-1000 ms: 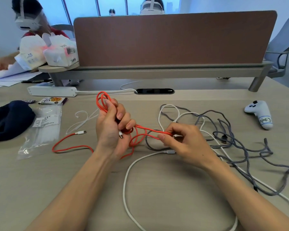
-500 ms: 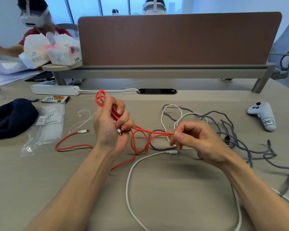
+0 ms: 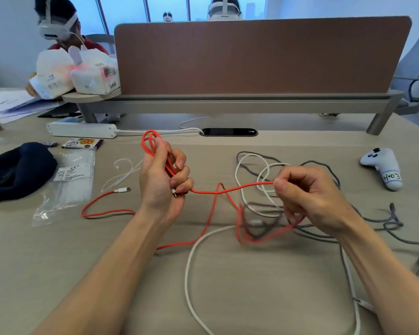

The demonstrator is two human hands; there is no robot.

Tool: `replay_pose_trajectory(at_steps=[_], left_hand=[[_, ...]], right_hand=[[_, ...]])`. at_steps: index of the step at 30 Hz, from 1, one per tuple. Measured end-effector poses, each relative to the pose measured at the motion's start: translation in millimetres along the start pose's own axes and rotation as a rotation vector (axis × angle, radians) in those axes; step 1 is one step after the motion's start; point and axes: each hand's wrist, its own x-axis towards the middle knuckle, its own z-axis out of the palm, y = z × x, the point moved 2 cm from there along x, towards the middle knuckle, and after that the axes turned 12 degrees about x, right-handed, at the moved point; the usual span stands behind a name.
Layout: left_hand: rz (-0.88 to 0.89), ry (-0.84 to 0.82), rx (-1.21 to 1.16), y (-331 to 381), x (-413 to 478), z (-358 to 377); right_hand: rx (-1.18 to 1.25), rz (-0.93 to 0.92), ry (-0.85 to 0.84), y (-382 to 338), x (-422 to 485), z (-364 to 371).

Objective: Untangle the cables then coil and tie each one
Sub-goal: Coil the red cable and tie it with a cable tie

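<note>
Looks down on a pale wood-grain worktop (image 3: 252,291), with two bare forearms reaching in from the near edge. Grips a bundle of red cable (image 3: 232,188) loops in the left hand (image 3: 163,184), fingers curled round them, loops standing up above the fist and a small plug end poking out below the fingers. Pinches the same red cable between thumb and fingertips of the right hand (image 3: 307,197), with a taut stretch running hand to hand above the middle of the worktop. Lets the rest of the red cable hang and lie on the worktop: a blurred loop below the right hand, crossing the white cable (image 3: 189,262) and grey cable (image 3: 373,220), and a run passing under the left forearm to a white plug (image 3: 122,190). Leaves the grey cable sprawled toward the right edge and the white cable curving to the near edge. Includes, toward the left edge, a clear bag of ties (image 3: 65,187) and a dark cloth (image 3: 15,170); by the far edge, a white power strip (image 3: 81,130); near the right edge, a white controller (image 3: 382,168).
</note>
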Motion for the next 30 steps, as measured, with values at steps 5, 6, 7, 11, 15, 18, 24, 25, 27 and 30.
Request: replay_pose_trajectory(at_steps=[5,6,7,11,15,18,24,25,27,30], left_hand=[[-0.031,-0.032,0.105,-3.0,-0.5,2.3],[-0.037,-0.046,0.142,-4.4,-1.3,3.4],[-0.043,-0.064,0.179,-5.8,-2.2,4.6],[-0.105,-0.16,0.312,-12.2,-6.8,8.8],[-0.152,-0.287,0.446,-21.6,-10.8,12.7],[-0.184,-0.389,0.53,-26.8,-13.7,14.7],[-0.199,-0.59,0.618,-39.8,-20.4,12.5],[-0.205,-0.61,0.623,-41.1,-20.7,13.0],[-0.205,-0.628,0.65,-42.2,-20.3,13.6],[-0.118,-0.626,0.741,-42.5,-17.2,12.3]], right_hand=[[0.406,0.078,-0.046,1.5,-0.5,1.6],[0.448,0.091,-0.039,2.9,0.7,4.6],[0.472,0.107,-0.018,4.8,2.1,7.9],[0.506,0.199,0.064,12.5,6.0,20.7],[0.572,0.254,0.02,17.5,8.3,31.9],[0.578,0.277,-0.012,20.7,8.9,35.8],[0.563,0.278,-0.006,20.8,9.2,37.7],[0.552,0.278,-0.006,20.6,8.9,38.2],[0.528,0.276,0.003,20.0,8.1,39.0],[0.5,0.251,0.035,20.6,8.3,39.2]])
